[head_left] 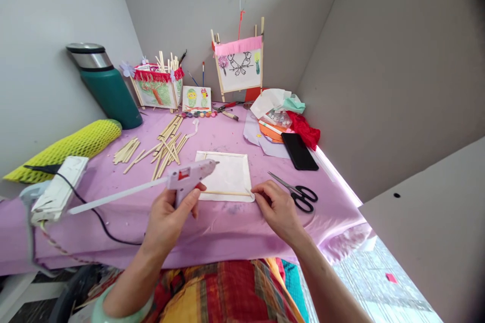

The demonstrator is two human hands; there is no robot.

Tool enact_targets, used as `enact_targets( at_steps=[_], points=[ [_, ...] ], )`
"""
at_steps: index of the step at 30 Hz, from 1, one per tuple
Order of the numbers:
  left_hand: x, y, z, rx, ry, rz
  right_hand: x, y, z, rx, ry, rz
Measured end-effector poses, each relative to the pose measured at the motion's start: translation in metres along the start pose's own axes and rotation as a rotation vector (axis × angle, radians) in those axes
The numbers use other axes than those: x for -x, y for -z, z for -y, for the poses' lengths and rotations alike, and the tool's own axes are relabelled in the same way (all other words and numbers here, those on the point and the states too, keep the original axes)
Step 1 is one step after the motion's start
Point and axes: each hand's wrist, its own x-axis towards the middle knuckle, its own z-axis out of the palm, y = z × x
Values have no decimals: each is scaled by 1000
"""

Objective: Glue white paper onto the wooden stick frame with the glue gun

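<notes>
My left hand (168, 217) is wrapped round a lilac glue gun (189, 177), its nozzle pointing right. A long white glue stick (117, 198) sticks out of its back end. Below and beyond the nozzle lies a white paper panel (225, 171) with folded edges and a thin wooden stick (227, 193) along its near side. At the panel's near right corner, the fingertips of my right hand (276, 207) are pinched together; whether they grip the paper or the stick's end is hidden. Black-handled scissors (297, 193) lie just right of that hand.
Loose wooden sticks (166, 149) are spread on the purple tablecloth (212, 133). A green bottle (108, 88) and a white power strip (62, 186) with a black cord stand left. A phone (299, 151) lies right. Behind are a decorated box (157, 91) and a hanging picture (240, 68).
</notes>
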Motion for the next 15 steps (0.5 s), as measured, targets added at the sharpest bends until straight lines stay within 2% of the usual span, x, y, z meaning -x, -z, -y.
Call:
enact_targets(
  at_steps=[5,10,13,15],
  points=[
    [-17,27,9,-42,-93,-192,0,-1,2,55,8,4],
    [-36,56,21,-398,-91,-387,0,-1,4,111,7,22],
    [-45,69,32,-541,-60,-445,0,-1,5,161,21,35],
    [-49,76,37,-613,-68,-440,-2,0,5,203,35,53]
  ],
)
